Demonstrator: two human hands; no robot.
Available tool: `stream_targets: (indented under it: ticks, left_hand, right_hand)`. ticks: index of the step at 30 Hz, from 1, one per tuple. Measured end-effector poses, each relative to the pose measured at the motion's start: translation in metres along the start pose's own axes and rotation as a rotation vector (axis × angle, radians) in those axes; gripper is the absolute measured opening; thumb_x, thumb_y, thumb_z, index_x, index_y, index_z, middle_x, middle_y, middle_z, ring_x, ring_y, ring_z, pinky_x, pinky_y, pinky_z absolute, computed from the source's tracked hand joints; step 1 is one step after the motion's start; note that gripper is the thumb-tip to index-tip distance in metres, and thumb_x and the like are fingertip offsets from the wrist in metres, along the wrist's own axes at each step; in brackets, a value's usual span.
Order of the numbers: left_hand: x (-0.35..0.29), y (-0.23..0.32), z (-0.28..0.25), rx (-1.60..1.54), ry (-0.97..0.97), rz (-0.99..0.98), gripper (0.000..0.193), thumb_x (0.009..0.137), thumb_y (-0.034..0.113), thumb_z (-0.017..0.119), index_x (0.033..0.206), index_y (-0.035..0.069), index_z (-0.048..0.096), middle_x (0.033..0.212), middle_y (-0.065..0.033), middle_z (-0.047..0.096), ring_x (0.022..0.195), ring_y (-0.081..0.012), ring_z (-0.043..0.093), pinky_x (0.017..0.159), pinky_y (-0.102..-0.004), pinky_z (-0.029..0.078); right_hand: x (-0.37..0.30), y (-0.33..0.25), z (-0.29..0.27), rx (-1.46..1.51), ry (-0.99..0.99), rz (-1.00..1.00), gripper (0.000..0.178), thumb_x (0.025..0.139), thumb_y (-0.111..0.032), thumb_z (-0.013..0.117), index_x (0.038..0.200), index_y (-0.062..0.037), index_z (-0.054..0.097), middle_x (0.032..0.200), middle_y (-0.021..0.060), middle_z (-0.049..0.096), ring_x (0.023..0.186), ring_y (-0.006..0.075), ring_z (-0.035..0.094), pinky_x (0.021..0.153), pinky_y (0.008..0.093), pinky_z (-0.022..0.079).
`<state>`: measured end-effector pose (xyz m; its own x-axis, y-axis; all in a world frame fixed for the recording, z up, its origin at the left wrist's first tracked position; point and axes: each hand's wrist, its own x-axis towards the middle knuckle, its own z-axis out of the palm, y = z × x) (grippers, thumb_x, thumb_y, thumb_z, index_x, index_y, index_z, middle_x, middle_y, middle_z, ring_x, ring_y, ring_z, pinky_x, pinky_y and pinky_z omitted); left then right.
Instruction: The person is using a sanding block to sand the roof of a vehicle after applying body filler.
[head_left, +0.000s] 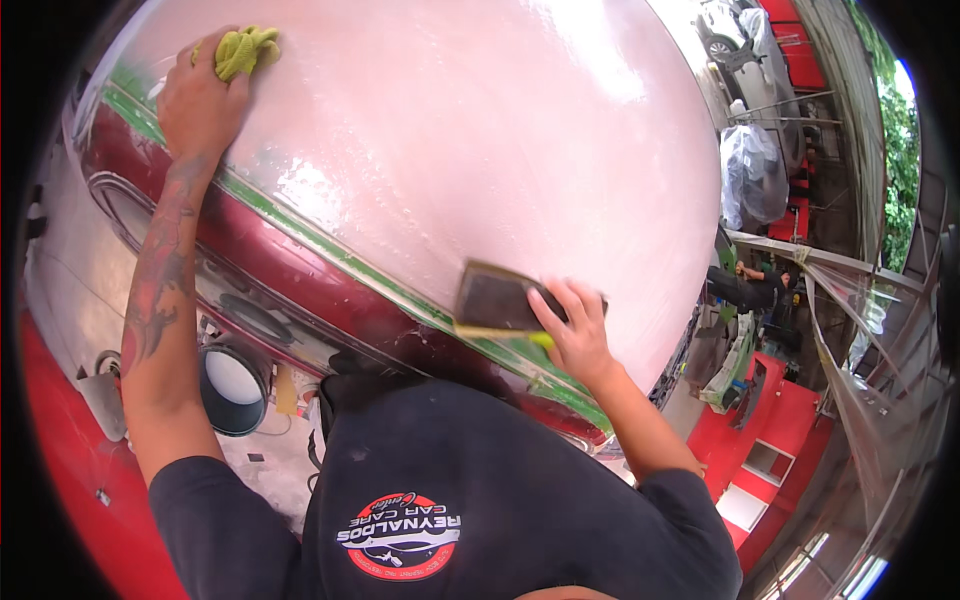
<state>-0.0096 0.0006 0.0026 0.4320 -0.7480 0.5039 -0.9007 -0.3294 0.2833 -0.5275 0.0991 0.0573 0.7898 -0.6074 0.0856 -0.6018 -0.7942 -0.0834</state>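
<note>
A wide, pale pink car panel (400,120), wet and shiny with suds, curves in front of me. Green strips (285,222) run along its near border, above a dark red painted side (270,250). At the far left of the panel my left hand (203,105) is closed around a crumpled yellow-green cloth (246,52). Near the border, right of centre, my right hand (578,325) grips a dark sanding block (500,297) laid on the surface, a yellowish edge showing beneath it. My right fingers rest over the block's right end and are slightly blurred.
Below the car's side at left stands a dark bucket (234,390) with whitish liquid. Beyond the panel at right are a plastic-covered car (752,170), red parts (765,430) on the floor, and another person (765,288). Clear plastic sheeting (845,350) hangs at far right.
</note>
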Motion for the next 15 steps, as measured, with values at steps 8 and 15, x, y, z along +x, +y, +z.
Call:
stream_targets:
  ticks: [8, 15]
  left_hand:
    - [0.001, -0.001, 0.000, 0.041, -0.008, 0.013, 0.048, 0.083, 0.028, 0.068, 0.130, 0.033, 0.061, 0.130, -0.0030, 0.061, 0.116, -0.0289, 0.061, 0.099, -0.0466, 0.046]
    - [0.009, 0.002, 0.004, -0.049, -0.010, 0.048, 0.046, 0.084, 0.026, 0.067, 0.130, 0.031, 0.061, 0.126, -0.0051, 0.062, 0.114, -0.0315, 0.061, 0.096, -0.0465, 0.048]
  right_hand:
    - [0.083, 0.063, -0.015, 0.025, -0.050, -0.352, 0.063, 0.073, -0.016, 0.069, 0.135, -0.0142, 0.061, 0.132, 0.0108, 0.058, 0.111, 0.0304, 0.055, 0.096, 0.0449, 0.047]
    - [0.302, 0.062, 0.040, -0.057, 0.280, -0.090, 0.051, 0.089, -0.021, 0.070, 0.139, -0.0154, 0.058, 0.132, 0.0122, 0.058, 0.114, 0.0337, 0.055, 0.098, 0.0436, 0.047]
